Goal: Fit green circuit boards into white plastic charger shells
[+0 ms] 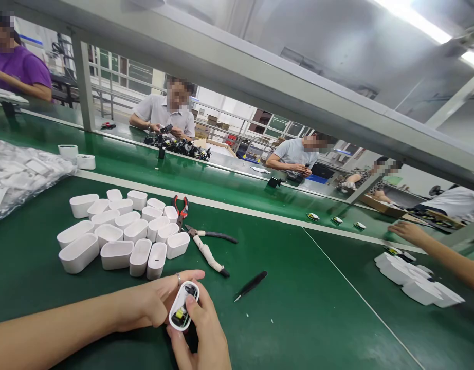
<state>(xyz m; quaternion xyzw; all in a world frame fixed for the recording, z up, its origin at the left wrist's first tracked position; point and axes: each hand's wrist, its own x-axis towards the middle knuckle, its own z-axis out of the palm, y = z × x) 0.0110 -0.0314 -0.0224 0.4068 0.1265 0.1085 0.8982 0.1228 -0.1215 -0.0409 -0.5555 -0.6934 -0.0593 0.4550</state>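
At the far left of the frame, a clear plastic bag point(24, 177) of white parts lies on a raised green section of the desk point(298, 318), with two white shells point(77, 157) just beside it. Below them, at centre left, sits a tight cluster of white oval shells point(121, 231). At lower centre, the person's left hand point(156, 298), wearing a ring, comes in from the lower left, its grip closed around a white oval case point(182, 306). The right hand point(200, 339) rises from the bottom edge, its grip also closed on the case, which is held between the two hands and shows a circuit part with yellow and black pieces inside. Just above the hands lie red-handled pliers point(180, 210), touching the cluster, and pliers with one white-wrapped handle point(206, 252). Further right are black tweezers point(251, 285). At the right edge, a co-worker's hand point(410, 234) reaches just above a heap of white shells point(414, 280).
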